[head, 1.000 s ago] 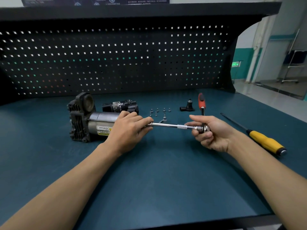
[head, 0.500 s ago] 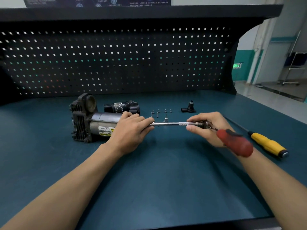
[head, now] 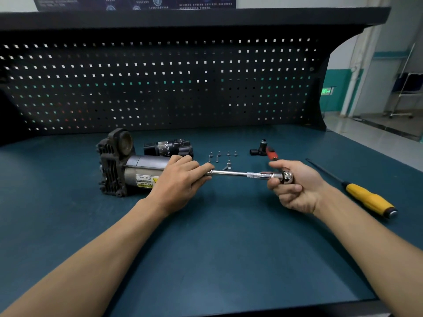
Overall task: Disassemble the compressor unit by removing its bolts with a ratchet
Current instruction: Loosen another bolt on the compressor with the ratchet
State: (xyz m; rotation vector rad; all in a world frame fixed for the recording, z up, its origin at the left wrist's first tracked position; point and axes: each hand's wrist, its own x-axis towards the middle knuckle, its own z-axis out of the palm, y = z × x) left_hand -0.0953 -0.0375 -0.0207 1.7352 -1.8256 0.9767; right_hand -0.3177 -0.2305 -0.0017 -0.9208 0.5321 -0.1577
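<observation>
The compressor unit (head: 128, 165), a black finned housing with a grey cylinder and yellow label, lies on its side on the blue bench. My left hand (head: 180, 179) covers the cylinder's right end and pinches the far tip of the ratchet's chrome extension bar (head: 231, 173). My right hand (head: 293, 186) grips the ratchet (head: 287, 177) at its round chrome head. The ratchet's red handle (head: 272, 154) points away from me behind my fingers. Several removed bolts (head: 223, 155) stand on the bench behind the bar.
A detached black compressor part (head: 169, 148) lies behind my left hand. A small black fitting (head: 259, 149) sits at mid-right. A yellow-handled screwdriver (head: 366, 197) lies at the right. The pegboard wall (head: 160, 88) closes the back of the bench.
My right hand has swung the ratchet's red handle from pointing toward me back to pointing away. My left hand has stayed on the cylinder's end and the bar.
</observation>
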